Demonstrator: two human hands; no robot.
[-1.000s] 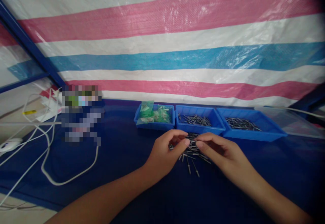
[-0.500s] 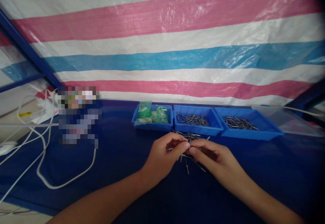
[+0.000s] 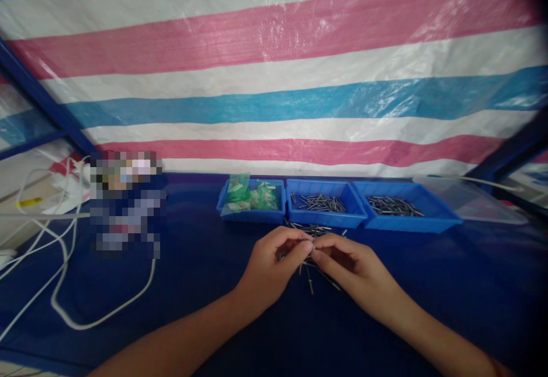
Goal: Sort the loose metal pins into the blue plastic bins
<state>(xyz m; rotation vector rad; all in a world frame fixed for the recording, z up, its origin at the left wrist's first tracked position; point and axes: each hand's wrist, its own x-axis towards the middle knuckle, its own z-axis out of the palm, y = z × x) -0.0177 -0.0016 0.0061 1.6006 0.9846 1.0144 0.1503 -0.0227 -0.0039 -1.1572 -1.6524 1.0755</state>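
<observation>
My left hand [image 3: 274, 263] is closed in a pinch, its thumb and fingertips meeting those of my right hand [image 3: 353, 263]. The right fingers are pinched as well. Whatever lies between the fingertips is too small and too covered to name. Beneath and around the hands is a loose pile of thin metal pins [image 3: 310, 281], resembling blind rivets, partly hidden by the fingers. Just behind the pile stands a blue bin [image 3: 327, 221] with more such pins. Another blue bin [image 3: 411, 225] on the right holds darker-looking pins.
On the left of the row, a third blue bin [image 3: 252, 217] holds green plastic packets [image 3: 238, 191]. White cables [image 3: 98, 324] loop across the left of the dark blue table [image 3: 192, 240], near blurred-out items. A clear plastic sheet [image 3: 483, 203] lies at right. A striped tarp [image 3: 274, 103] hangs behind.
The camera view has shifted slightly, so the bins and pile appear a little further left. Both hands stay pinched together over the pile.
</observation>
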